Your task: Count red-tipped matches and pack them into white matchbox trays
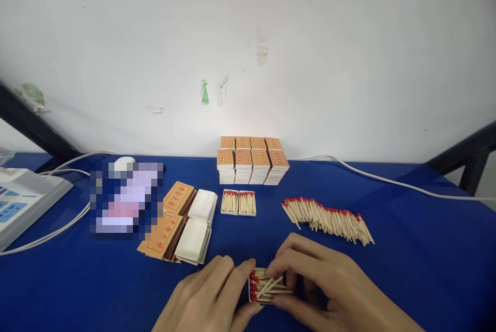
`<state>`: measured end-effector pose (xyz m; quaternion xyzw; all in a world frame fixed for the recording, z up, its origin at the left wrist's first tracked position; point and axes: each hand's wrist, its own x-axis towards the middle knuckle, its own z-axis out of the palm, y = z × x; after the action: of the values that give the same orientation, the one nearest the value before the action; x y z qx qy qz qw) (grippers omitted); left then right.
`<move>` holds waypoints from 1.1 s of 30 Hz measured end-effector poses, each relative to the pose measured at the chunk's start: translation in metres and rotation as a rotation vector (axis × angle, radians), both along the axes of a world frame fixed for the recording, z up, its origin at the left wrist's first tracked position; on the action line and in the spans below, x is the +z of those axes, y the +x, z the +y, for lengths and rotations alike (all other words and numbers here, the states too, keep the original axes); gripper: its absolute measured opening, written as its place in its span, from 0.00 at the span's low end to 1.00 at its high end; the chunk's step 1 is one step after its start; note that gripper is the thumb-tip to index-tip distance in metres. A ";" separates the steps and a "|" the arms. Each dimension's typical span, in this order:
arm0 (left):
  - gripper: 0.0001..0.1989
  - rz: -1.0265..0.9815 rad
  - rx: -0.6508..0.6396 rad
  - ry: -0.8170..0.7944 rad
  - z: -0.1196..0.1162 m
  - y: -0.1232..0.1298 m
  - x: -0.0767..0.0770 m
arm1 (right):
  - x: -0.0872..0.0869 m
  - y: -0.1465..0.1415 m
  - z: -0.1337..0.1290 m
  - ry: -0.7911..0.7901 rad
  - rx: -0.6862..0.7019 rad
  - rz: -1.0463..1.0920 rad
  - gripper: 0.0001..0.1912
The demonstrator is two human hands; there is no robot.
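A small white matchbox tray (249, 290), holding red-tipped matches (267, 286), lies low in the middle of the head view. My left hand (207, 293) is closed around its left end, with the fingers at the far edge and the thumb at the near edge. From the other side, my right hand (329, 275) has its fingertips bent onto the matches and the tray's right end. Some matches lie crosswise on top, and a few poke out at the right. A long pile of loose matches (327, 218) spreads beyond my right hand.
Two filled trays (238, 203) stand before a block of stacked matchboxes (251, 161) by the wall. Flattened orange sleeves (166, 234) and white empty trays (194, 239) are piled left. A blurred phone-like object (132, 192), white mouse (124, 163) and cables (360, 174) occupy the blue table.
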<state>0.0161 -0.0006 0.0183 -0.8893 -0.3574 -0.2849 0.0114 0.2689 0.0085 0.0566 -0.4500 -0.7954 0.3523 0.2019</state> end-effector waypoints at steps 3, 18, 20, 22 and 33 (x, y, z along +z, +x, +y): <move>0.20 0.004 0.004 -0.004 0.000 -0.001 0.000 | -0.002 0.002 0.001 -0.026 -0.018 0.017 0.13; 0.19 0.004 -0.002 -0.027 -0.001 -0.001 0.000 | -0.016 -0.004 -0.002 0.056 -0.083 0.093 0.09; 0.19 0.005 -0.003 -0.037 -0.001 -0.001 0.000 | -0.016 -0.004 -0.003 0.057 -0.081 0.106 0.09; 0.19 0.001 -0.005 -0.032 -0.001 -0.001 0.000 | -0.015 -0.003 -0.003 0.045 -0.082 0.119 0.08; 0.20 0.008 -0.011 -0.017 -0.001 -0.002 -0.001 | -0.005 0.002 0.003 -0.065 -0.091 0.143 0.11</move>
<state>0.0138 -0.0016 0.0176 -0.8924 -0.3551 -0.2784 0.0038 0.2711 0.0111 0.0511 -0.4657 -0.7459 0.3996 0.2590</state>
